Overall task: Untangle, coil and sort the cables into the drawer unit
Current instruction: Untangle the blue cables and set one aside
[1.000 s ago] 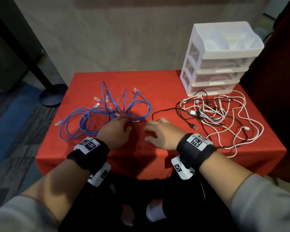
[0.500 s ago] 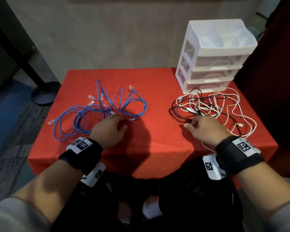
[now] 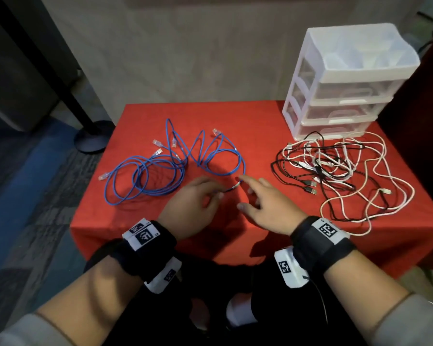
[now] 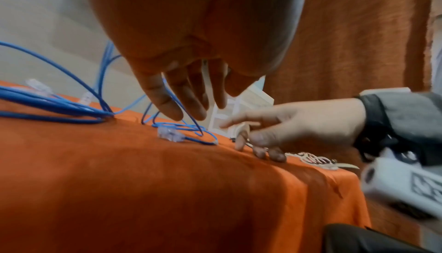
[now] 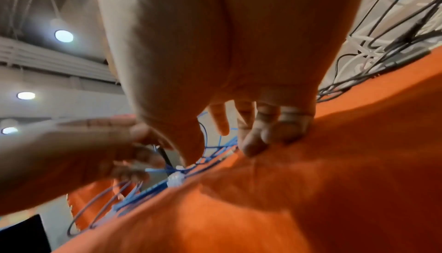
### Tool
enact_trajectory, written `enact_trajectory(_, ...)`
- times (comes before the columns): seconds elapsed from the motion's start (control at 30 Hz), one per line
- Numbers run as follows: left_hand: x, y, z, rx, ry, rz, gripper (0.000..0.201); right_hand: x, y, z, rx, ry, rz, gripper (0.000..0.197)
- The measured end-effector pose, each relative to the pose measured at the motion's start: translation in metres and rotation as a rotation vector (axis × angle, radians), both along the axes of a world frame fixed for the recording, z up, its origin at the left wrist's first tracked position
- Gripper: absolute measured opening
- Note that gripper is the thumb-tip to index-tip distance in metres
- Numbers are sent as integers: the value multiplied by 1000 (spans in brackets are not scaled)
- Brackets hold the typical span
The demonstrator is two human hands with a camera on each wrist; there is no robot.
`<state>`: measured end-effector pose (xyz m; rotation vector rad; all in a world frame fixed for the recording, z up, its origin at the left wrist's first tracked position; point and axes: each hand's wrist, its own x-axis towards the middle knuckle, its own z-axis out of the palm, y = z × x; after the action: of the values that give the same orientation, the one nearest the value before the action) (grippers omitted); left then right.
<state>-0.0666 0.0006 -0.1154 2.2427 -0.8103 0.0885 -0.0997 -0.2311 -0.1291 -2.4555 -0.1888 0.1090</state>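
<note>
The work is at its opening step: freeing one blue cable (image 3: 160, 168) from the blue tangle that lies at about ten o'clock on the red-clothed counter (image 3: 260, 121). The left hand (image 3: 193, 208) has its grip clamped on the near end of a blue strand, fingers and thumb pinched together at the plug end, while the right hand (image 3: 268, 208) lies beside it at about three o'clock from it, fingers spread and apart, holding nothing and reaching toward that same strand. The black and white cables (image 3: 340, 176) sit in their own heap at two o'clock, untouched by either hand, just in front of the drawer unit (image 3: 348, 78) (all of its drawers look closed). The next move, by my reckoning, calls for the right hand to take the strand a little further along, so the two hands can draw it out of the loops before coiling; pulling hard would likely tighten the crossings.
</note>
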Motion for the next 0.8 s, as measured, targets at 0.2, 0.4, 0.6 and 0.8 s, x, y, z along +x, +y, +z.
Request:
enact_trajectory(0.2, 32, 35, 14, -164, -103, 334, 15, 8, -1, -4, -38, 7, -16, 80)
enact_trajectory(0.4, 45, 16, 7, -233, 3, 433, 19, 40, 10, 4, -222, 79, -10, 81)
enact_trajectory(0.6, 51, -8, -2, -60, 232, 320, 57, 42, 18, 1, -291, 70, -42, 30)
enact_trajectory(0.8, 59, -1, -4, 188, 185, 316, 11, 13, -3, -1, -54, 68, -98, 33)
